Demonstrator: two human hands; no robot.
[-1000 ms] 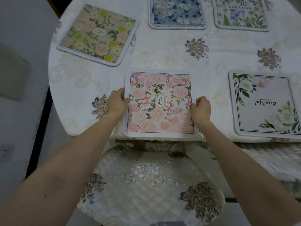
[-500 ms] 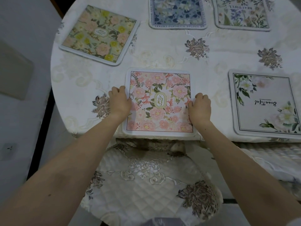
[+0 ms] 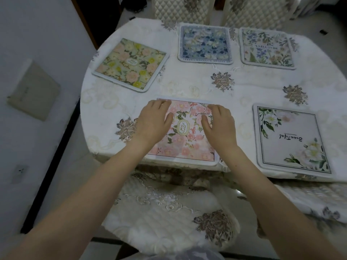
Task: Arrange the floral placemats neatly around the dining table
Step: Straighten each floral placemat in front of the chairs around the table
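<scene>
A pink floral placemat lies at the near edge of the round table. My left hand rests flat on its left half, fingers spread. My right hand lies flat on its right half, fingers apart. Neither hand grips the mat. Around the table lie a green-and-yellow floral mat at the far left, a blue floral mat at the back, a pale herb-print mat beside it, and a white mat with script lettering at the near right.
A quilted cream chair seat sits right below the table's near edge. Two padded chair backs stand behind the table. A grey wall runs along the left, close to the table's rim.
Both hands moved from the pink mat's side edges inward onto its top and now lie flat on it. The view has tilted up, showing more of the far table and chairs.
</scene>
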